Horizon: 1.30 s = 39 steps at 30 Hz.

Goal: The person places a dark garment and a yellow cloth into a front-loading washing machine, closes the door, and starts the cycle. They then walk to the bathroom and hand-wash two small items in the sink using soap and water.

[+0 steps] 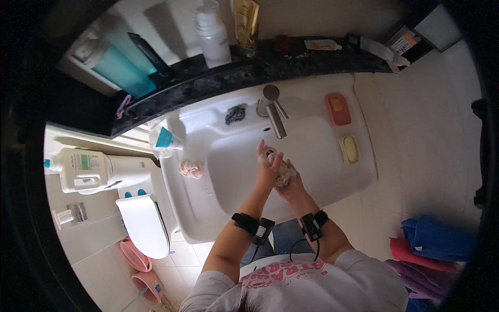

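Observation:
My left hand (268, 169) and my right hand (291, 188) are close together above the white washbasin (237, 171), in front of the steel faucet (275, 117). A pale, crumpled, soapy thing (285, 174), perhaps a small cloth, lies in the grip of my right hand. White lather clings to my left fingers, which are spread apart beside it. Whether my left hand also grips the thing is hard to tell. Part of the drain shows behind my fingers. Black straps with small boxes circle both forearms.
A red soap dish (338, 109) and a yellow soap bar (350, 149) sit on the basin's right rim. On its left rim lie a pink mesh sponge (191, 169) and a tube (168, 139). A dark scrubber (235, 114) is left of the faucet; bottles line the black shelf (234, 72).

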### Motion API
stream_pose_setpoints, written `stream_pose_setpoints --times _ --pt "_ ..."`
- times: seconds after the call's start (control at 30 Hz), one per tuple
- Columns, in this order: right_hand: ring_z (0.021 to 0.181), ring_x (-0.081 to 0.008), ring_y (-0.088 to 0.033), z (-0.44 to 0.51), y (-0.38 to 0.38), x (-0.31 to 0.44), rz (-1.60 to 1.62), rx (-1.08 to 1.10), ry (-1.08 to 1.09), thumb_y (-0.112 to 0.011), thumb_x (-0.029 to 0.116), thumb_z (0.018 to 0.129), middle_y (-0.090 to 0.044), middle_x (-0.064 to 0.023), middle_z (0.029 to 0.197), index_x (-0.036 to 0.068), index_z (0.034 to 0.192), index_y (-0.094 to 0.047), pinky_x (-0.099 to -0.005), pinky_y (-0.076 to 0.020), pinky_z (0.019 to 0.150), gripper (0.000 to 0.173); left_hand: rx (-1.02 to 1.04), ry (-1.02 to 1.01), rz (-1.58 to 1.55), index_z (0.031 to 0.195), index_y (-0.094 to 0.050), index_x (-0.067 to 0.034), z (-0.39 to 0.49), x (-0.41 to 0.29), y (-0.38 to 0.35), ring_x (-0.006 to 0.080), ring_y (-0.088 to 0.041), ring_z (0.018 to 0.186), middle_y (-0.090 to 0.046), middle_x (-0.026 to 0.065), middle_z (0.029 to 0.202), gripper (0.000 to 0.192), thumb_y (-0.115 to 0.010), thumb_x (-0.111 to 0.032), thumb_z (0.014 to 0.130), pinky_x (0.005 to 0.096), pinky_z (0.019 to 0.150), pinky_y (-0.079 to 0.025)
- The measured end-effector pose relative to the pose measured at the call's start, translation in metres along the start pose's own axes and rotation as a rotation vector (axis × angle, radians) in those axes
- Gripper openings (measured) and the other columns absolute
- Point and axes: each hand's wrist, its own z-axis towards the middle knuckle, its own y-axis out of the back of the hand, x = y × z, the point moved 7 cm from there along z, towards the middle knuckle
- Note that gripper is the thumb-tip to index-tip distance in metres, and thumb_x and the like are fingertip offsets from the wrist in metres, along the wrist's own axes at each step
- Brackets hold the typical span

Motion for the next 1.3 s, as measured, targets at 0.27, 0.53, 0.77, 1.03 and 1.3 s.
stream_pose_setpoints --times 0.27,0.53,0.77,1.03,1.3 --pt "0.103 -0.0186 -0.052 -0.004 0.034 0.014 -0.234 -0.295 -0.030 -0.036 0.035 0.096 -0.053 -0.0064 0.113 0.012 0.108 -0.050 -0.0349 -0.0469 0.082 0.030 -0.056 -0.128 0.660 0.103 -0.049 -0.002 -0.009 0.029 -0.023 0.0362 -0.044 0.099 -0.053 0.0170 0.099 0.045 -0.072 -0.024 0.071 0.0428 0.085 -0.035" --pt "0.096 -0.0234 -0.056 0.025 0.092 0.029 0.037 -0.279 -0.149 -0.045 0.032 0.093 -0.057 -0.0076 0.107 0.011 0.110 -0.054 -0.0390 -0.0476 0.083 0.028 0.123 -0.176 0.774 0.086 -0.059 -0.003 -0.010 0.054 -0.053 0.0386 -0.054 0.080 -0.055 0.0186 0.093 0.021 -0.058 -0.024 0.082 0.0419 0.067 -0.044" --pt "0.093 -0.0191 -0.058 0.021 0.059 0.048 -0.241 -0.484 -0.054 -0.043 0.037 0.093 -0.058 -0.0048 0.107 0.009 0.116 -0.050 -0.0309 -0.0499 0.078 0.036 -0.047 0.323 0.359 0.086 -0.059 0.000 -0.010 0.064 -0.037 0.0314 -0.056 0.072 -0.059 0.0152 0.075 0.036 -0.052 -0.035 0.087 0.0389 0.067 -0.044" --pt "0.090 -0.0185 -0.054 0.041 -0.009 0.037 -0.057 0.505 0.128 -0.040 0.039 0.094 -0.056 -0.0037 0.103 0.006 0.110 -0.050 -0.0317 -0.0464 0.077 0.038 -0.022 0.028 0.265 0.118 -0.041 -0.004 0.009 0.063 -0.032 0.0299 -0.054 0.089 -0.055 0.0165 0.097 0.041 -0.054 -0.027 0.087 0.0368 0.081 -0.042" --pt "0.094 -0.0185 -0.054 0.032 0.022 0.028 -0.239 -0.043 0.007 -0.042 0.040 0.094 -0.058 -0.0058 0.096 0.010 0.096 -0.055 -0.0339 -0.0476 0.082 0.033 -0.021 -0.060 0.396 0.088 -0.058 0.000 -0.006 0.036 -0.019 0.0282 -0.056 0.078 -0.057 0.0134 0.083 0.018 -0.059 -0.017 0.081 0.0350 0.074 -0.044"
